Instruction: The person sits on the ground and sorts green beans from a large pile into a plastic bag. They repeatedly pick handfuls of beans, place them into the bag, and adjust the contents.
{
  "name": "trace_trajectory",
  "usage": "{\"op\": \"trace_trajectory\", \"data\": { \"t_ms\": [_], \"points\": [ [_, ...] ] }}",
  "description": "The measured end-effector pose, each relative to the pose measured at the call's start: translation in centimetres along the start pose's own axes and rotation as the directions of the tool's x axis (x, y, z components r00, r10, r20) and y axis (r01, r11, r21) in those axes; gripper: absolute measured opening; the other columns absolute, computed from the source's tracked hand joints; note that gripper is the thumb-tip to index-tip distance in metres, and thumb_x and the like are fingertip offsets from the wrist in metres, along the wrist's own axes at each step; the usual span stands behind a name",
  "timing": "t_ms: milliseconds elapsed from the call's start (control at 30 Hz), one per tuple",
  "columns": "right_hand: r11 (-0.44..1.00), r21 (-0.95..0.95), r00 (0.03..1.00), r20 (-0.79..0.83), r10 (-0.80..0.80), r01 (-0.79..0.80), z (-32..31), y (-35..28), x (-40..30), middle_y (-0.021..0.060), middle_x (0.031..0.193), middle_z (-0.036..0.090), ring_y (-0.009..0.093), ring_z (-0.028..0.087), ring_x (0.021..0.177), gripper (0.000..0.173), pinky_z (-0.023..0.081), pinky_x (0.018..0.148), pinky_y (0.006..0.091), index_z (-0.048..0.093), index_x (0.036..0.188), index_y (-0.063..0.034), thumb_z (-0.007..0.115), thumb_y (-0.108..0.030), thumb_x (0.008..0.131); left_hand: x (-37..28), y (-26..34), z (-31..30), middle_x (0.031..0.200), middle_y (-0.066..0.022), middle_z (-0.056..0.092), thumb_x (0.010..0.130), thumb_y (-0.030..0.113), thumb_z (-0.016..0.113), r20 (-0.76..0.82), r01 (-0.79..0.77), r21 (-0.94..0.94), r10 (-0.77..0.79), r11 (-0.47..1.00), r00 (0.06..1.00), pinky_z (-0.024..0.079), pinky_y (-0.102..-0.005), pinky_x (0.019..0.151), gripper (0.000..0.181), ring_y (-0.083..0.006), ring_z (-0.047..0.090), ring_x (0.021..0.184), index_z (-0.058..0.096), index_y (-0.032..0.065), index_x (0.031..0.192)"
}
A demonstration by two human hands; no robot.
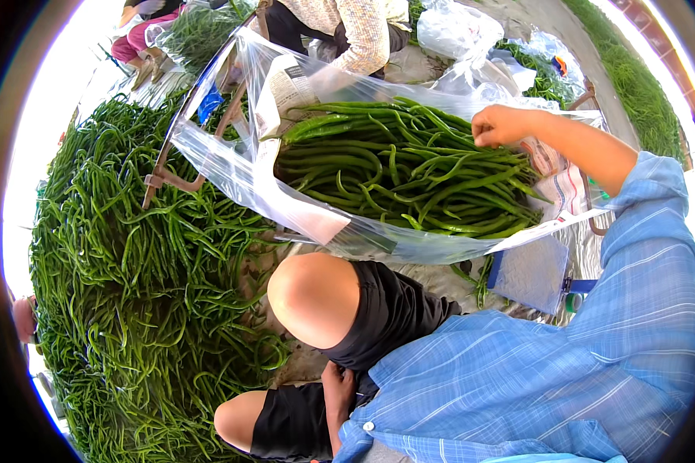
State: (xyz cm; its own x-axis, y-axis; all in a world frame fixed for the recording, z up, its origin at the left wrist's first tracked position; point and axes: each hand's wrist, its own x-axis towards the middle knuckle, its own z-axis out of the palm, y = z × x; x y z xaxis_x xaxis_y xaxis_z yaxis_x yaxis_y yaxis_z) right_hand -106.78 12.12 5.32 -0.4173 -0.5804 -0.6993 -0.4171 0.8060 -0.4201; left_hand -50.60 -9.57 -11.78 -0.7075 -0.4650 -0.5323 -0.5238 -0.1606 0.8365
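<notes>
Long green chili peppers (405, 168) lie packed lengthwise in a clear plastic bag (243, 199) lined with newspaper (289, 92). The bag is stretched open on a rusty metal frame (176, 179). My right hand (501, 125) is over the upper right side of the peppers, by the stem ends, with its fingers curled. Whether anything is pinched in it is hidden. My left hand (339, 379) rests low between my thighs, against the black shorts (301, 411). Its fingers are partly out of sight, and nothing shows in it.
A large heap of loose green peppers (139, 278) spreads left of my knees. Beyond the bag sits a person in a light knitted top (362, 35), and another person (145, 40) sits farther left. Plastic bags (457, 29) lie at the back. A blue-edged device (530, 275) stands below the bag.
</notes>
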Motion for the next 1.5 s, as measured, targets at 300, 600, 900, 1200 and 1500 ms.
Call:
{"op": "trace_trajectory", "data": {
  "t_ms": [300,600,900,1200,1500],
  "points": [
    [0.996,-0.078,0.999,-0.001,0.040,-0.040,2.3,-1.9,-2.0,0.0098,0.081,0.066,0.020,0.064,0.074,0.030,0.052,0.065,0.0331,0.063,0.094,-0.0003,0.075,-0.022,0.078,0.9,-0.6,-0.2,0.093,-0.0171,0.068,0.084,0.002,0.057,0.021,-0.003,0.056,0.002,0.998,1.000,0.047,-0.0300,0.080,0.019,-0.0168,0.061,0.090,0.058,-0.0072,0.101],
    [0.910,-0.396,0.978,-0.110,-0.175,0.119,3.4,-2.1,-1.6,0.0123,0.075,0.063,0.026,0.062,0.070,0.024,0.049,0.062,0.0364,0.059,0.091,-0.0003,0.071,-0.009,0.071,1.2,0.6,0.0,0.095,-0.0188,0.067,0.086,0.000,0.054,0.058,-0.050,0.082,0.045,0.995,0.997,0.047,-0.0301,0.082,0.020,-0.0177,0.062,0.094,0.058,-0.0065,0.105],
    [0.799,-0.538,0.830,-0.291,-0.475,0.269,3.2,-1.0,-2.0,0.0160,0.086,0.057,0.032,0.058,0.083,0.035,0.045,0.073,0.0418,0.051,0.105,-0.0026,0.060,-0.002,0.071,0.6,1.0,-0.2,0.089,-0.0195,0.066,0.086,0.004,0.054,0.041,-0.117,0.131,0.112,0.985,0.993,0.047,-0.0300,0.076,0.019,-0.0191,0.062,0.083,0.058,-0.0062,0.102],
    [0.778,-0.628,0.967,-0.179,-0.182,0.030,3.3,-3.6,-1.9,0.0167,0.085,0.061,0.037,0.059,0.086,0.027,0.047,0.075,0.0428,0.060,0.089,-0.0014,0.069,-0.024,0.078,0.1,1.1,-0.4,0.086,-0.0216,0.062,0.083,0.003,0.055,0.013,-0.094,0.217,0.094,0.972,0.996,0.047,-0.0333,0.071,0.016,-0.0269,0.062,0.078,0.058,-0.0049,0.096],
    [0.993,-0.046,0.897,-0.426,-0.119,0.110,3.7,-1.9,-3.7,0.0087,0.074,0.063,0.020,0.062,0.074,0.044,0.047,0.070,0.0372,0.063,0.083,-0.0034,0.053,-0.045,0.094,-1.8,10.1,-0.9,0.079,-0.0163,0.062,0.085,0.008,0.064,-0.218,-0.248,0.454,0.376,0.856,0.901,0.048,-0.0343,0.063,0.011,-0.0282,0.061,0.068,0.062,-0.0026,0.087]
  ]
}}
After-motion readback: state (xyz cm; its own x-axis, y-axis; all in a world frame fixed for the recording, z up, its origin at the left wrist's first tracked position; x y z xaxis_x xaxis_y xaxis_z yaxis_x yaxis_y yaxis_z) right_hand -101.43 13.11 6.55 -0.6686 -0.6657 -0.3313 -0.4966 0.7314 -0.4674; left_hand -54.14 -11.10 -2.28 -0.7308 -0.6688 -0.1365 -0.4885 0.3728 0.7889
